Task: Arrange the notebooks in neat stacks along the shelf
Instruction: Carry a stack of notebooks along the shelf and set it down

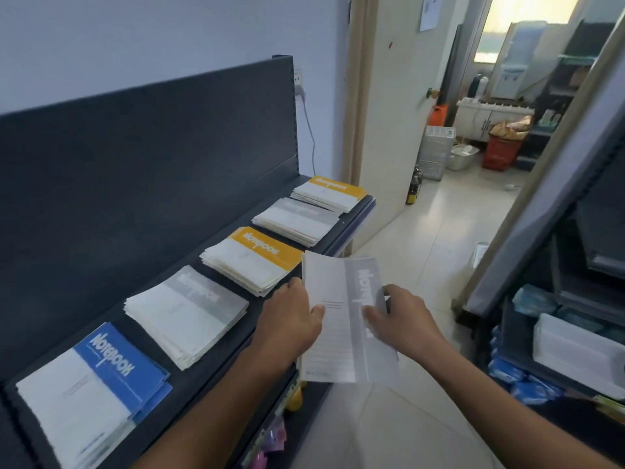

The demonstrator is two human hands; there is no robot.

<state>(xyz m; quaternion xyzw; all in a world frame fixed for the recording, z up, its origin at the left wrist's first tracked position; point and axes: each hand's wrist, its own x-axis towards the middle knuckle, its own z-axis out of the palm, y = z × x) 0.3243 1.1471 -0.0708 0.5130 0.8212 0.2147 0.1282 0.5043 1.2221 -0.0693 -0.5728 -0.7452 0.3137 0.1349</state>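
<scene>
I hold a grey and white notebook (341, 319) in the air beside the front edge of the dark shelf (220, 350). My left hand (294, 319) grips its left edge, thumb on the cover. My right hand (402, 319) grips its right side over the grey band. Several stacks of notebooks lie in a row along the shelf: a blue stack (91, 390) nearest me, a grey stack (186, 313), a yellow stack (250, 258), a further grey stack (297, 220) and a yellow stack (329, 192) at the far end.
The shelf's dark back panel (145, 157) rises behind the stacks. A second shelving unit (561, 316) with blue and white packs stands on the right. Between them runs a tiled aisle (422, 248) leading to an open door (389, 113) and a cluttered room.
</scene>
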